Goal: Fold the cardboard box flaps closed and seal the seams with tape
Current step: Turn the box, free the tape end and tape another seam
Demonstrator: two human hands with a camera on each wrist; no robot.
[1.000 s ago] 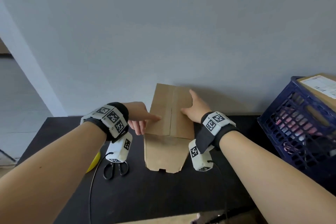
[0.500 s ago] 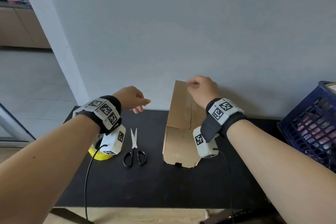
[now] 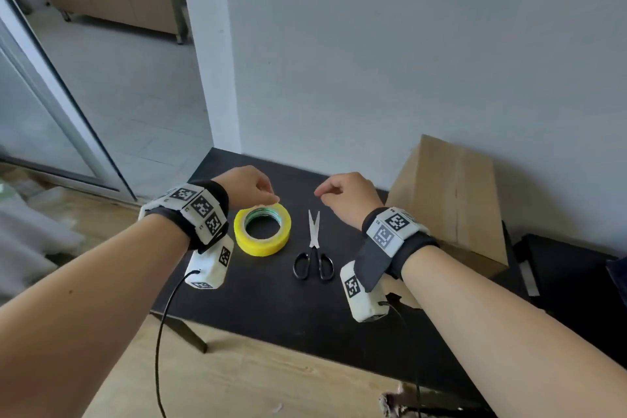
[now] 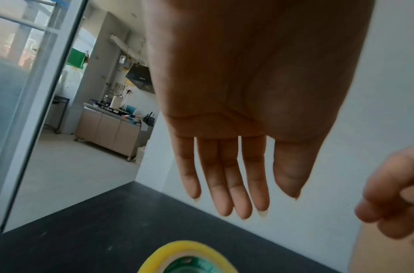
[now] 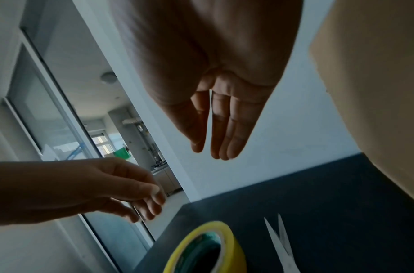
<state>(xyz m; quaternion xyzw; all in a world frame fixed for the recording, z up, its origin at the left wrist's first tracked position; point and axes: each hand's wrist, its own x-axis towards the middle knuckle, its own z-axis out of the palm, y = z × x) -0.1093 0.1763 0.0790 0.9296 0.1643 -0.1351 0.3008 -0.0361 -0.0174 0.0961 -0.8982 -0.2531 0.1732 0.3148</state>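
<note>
Neither grip holds anything: the left hand (image 3: 249,185) hangs with loosely extended fingers just above the far rim of the yellow tape roll (image 3: 262,229), thumb and forefinger near each other but closed on nothing, and the right hand (image 3: 349,195) hovers relaxed over the tabletop (image 3: 271,299), above the tips of the scissors (image 3: 314,249). In the left wrist view the fingers point straight down over the roll, apart from it. A moment ago both hands were on the cardboard box (image 3: 454,200), the right pressing its top flaps down; now both have left it and swung to the left of the scene, toward the tape. The box stands at the right against the wall, well apart from both hands, its two top flaps lying flat and meeting along a middle seam with no tape visible on it. This suggests the folding step is finished, at least on the top, and the sealing step is starting: the likely next move is for the left hand to take the roll. With no hand on the flaps, they could spring up again before tape goes on.
</note>
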